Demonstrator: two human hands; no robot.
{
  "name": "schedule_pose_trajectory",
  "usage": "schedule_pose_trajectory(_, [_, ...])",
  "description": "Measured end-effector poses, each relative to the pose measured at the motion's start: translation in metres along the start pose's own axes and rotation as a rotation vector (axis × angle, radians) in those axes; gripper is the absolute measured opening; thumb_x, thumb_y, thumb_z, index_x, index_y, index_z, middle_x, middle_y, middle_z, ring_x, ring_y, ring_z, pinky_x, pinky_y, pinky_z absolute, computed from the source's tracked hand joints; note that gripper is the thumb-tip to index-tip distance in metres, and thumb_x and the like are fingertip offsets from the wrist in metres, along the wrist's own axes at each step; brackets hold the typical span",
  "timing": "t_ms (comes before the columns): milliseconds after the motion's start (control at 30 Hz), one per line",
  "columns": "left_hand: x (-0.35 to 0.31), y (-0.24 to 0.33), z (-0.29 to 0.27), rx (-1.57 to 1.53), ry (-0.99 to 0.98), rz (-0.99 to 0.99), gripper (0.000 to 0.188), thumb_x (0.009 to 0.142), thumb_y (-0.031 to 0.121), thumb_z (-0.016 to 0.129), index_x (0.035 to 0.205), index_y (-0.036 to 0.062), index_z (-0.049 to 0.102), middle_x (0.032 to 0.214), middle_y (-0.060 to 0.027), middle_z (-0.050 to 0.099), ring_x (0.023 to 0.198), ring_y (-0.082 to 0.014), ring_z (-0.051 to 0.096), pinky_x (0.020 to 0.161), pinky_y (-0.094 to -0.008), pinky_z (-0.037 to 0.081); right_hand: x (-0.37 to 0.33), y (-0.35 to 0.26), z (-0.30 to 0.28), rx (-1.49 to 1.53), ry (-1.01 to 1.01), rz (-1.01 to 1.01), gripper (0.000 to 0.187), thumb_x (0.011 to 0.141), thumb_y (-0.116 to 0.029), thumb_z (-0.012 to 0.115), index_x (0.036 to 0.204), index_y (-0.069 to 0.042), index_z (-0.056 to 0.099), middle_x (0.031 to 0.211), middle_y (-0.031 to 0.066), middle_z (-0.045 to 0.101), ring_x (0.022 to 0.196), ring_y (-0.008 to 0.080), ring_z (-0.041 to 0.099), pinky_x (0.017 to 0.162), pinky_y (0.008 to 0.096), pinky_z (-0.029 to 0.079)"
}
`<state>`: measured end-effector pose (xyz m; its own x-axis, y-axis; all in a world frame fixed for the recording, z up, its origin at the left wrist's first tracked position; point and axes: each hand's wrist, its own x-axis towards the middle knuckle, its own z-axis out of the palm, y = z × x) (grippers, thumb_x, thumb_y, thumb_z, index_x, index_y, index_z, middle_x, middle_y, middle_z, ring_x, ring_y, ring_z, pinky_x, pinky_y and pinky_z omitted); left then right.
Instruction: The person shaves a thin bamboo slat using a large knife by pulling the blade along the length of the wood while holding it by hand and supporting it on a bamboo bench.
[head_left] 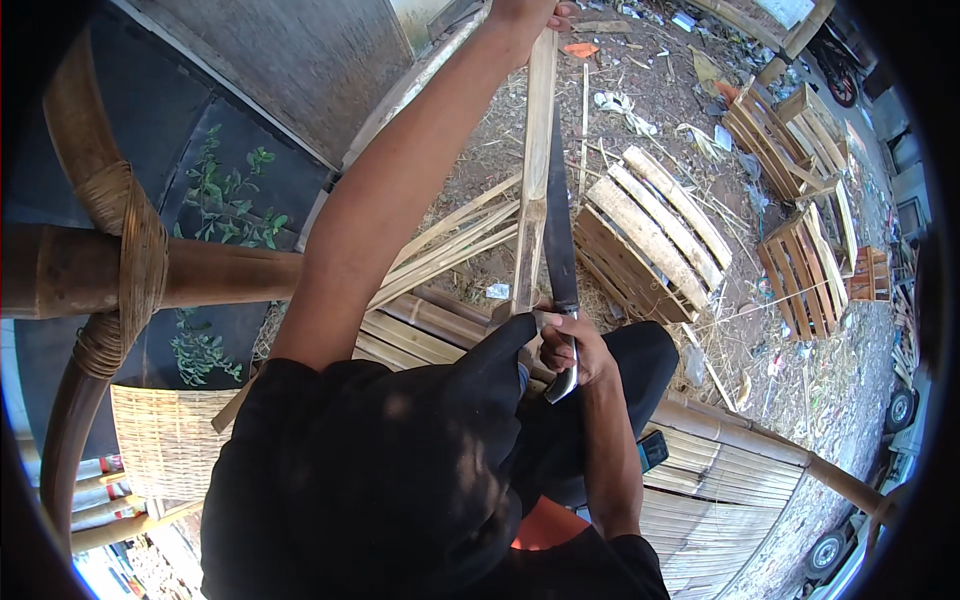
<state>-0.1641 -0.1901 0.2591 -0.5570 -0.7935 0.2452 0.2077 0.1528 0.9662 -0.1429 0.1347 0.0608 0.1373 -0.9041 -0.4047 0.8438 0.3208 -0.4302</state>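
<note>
My left arm stretches far forward, and my left hand [530,14], partly cut off by the top edge, is closed around the far end of a split bamboo strip [537,160]. The strip runs back toward my knees, its near end beside the dark cloth over my leg. Close to that end, my right hand [580,352] wraps around the handle of a machete [561,240]. The long dark blade points away from me, alongside the strip's right side. A shiny metal handle end [563,386] sticks out below the right hand.
Bamboo strips [455,240] lie left of the blade. Slatted wooden crates [655,235] stand on the littered ground ahead and right. A slatted bamboo bench [715,490] holds a phone [652,451]. Lashed bamboo poles [100,265] and a woven panel [165,440] are at left.
</note>
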Motion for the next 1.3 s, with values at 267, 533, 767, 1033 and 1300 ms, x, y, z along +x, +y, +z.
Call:
schedule_pose_trajectory(267, [0.0,0.003,-0.004,-0.1,0.014,0.047,0.032,0.1,0.04,0.041,0.089,0.0116,0.05,0.071,-0.0002,0.048,0.053,-0.0091,0.046,0.044,-0.0252,0.042,0.002,-0.017,0.01,0.054,-0.033,-0.316,0.061,0.091,-0.023,0.053,0.142,0.001,0.031,0.043,-0.0049,0.032,0.031,0.0058,0.034,0.034,0.0214,0.032])
schedule_pose_trajectory(533, [-0.007,0.005,-0.002,-0.015,0.028,0.038,0.028,0.101,0.036,0.038,0.09,0.0122,0.048,0.072,-0.0006,0.047,0.052,-0.0084,0.044,0.043,-0.0242,0.04,0.004,-0.032,0.003,0.372,-0.13,-0.393,0.058,0.096,-0.024,0.042,0.148,-0.006,0.023,0.043,-0.0065,0.033,0.032,0.0057,0.034,0.036,0.0237,0.035])
schedule_pose_trajectory(767, [-0.004,-0.003,0.002,-0.087,-0.01,-0.013,0.03,0.101,0.036,0.038,0.087,0.0112,0.049,0.072,0.0001,0.047,0.052,-0.0081,0.043,0.042,-0.0233,0.039,0.008,-0.007,0.011,0.323,-0.149,-0.221,0.06,0.095,-0.026,0.046,0.148,-0.007,0.026,0.042,-0.006,0.031,0.032,0.0061,0.033,0.035,0.0231,0.035])
schedule_pose_trajectory(1033, [-0.009,-0.004,-0.006,-0.03,0.039,-0.075,0.033,0.101,0.039,0.041,0.095,0.0085,0.049,0.072,-0.0006,0.048,0.053,-0.0093,0.046,0.042,-0.0237,0.039,0.004,0.002,0.011,-0.161,0.199,-0.249,0.025,0.086,-0.016,0.063,0.103,0.001,0.055,0.046,-0.0038,0.038,0.034,0.0067,0.037,0.035,0.0229,0.033])
schedule_pose_trajectory(1300, [-0.01,-0.04,-0.009,-0.368,-0.155,-0.231,0.034,0.102,0.041,0.038,0.098,0.0081,0.046,0.071,-0.0015,0.047,0.052,-0.0091,0.04,0.044,-0.0231,0.035,-0.009,-0.01,-0.001,-0.858,0.413,-0.575,0.022,0.08,-0.007,0.069,0.073,-0.004,0.048,0.053,0.0008,0.048,0.045,0.0096,0.044,0.044,0.0275,0.036])
